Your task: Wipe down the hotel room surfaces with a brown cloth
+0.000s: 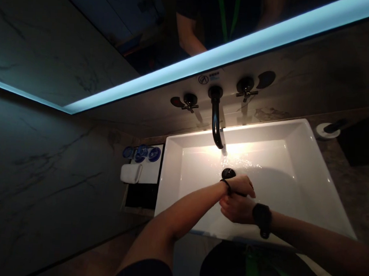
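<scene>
Over the white sink [296, 181], my two hands are close together near the front of the basin. My left hand [242, 185] is bent at the wrist, fingers curled down; a thin dark band circles that wrist. Just below it, my right hand [237, 208] is closed, its fingers curled near the left wrist, and a black watch [262, 218] is on its wrist. A narrow dark strip shows between the hands; whether it is an object or shadow I cannot tell. Behind my left hand lies the dark drain [229, 173]. The black spout [215, 119] points down into the wet basin.
Cross-shaped taps, one on the left [190, 102] and one on the right [246, 89], flank the spout. Left of the sink, a tray [150, 173] holds blue-topped cups [154, 154] and a folded white cloth [131, 173]. A lit mirror edge [175, 69] runs above.
</scene>
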The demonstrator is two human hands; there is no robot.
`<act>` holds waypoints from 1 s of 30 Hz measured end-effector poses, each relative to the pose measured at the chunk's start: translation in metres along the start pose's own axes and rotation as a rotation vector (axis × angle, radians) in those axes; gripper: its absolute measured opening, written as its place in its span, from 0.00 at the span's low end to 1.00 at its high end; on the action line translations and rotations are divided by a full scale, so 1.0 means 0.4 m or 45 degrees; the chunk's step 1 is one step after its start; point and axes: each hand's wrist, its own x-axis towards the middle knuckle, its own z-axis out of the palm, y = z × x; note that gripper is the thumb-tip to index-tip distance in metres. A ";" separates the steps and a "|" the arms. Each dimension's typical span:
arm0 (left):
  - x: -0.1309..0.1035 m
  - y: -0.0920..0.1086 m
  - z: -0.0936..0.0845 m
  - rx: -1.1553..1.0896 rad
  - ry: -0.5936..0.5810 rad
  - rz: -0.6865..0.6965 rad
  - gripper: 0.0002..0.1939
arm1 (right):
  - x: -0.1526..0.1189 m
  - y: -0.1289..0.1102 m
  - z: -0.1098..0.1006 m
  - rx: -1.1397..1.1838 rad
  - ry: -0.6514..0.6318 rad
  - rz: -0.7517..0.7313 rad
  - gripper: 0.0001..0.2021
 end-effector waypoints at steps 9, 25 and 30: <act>-0.218 0.020 -0.170 -0.395 0.081 0.290 0.19 | -0.051 0.036 -0.194 0.669 0.715 1.116 0.23; -0.457 0.045 -0.332 1.402 0.416 1.241 0.09 | 0.249 -0.271 -0.043 0.921 1.163 1.235 0.22; -0.511 0.138 -0.530 0.984 0.632 1.111 0.07 | 0.320 -0.331 -0.034 0.707 1.198 1.082 0.23</act>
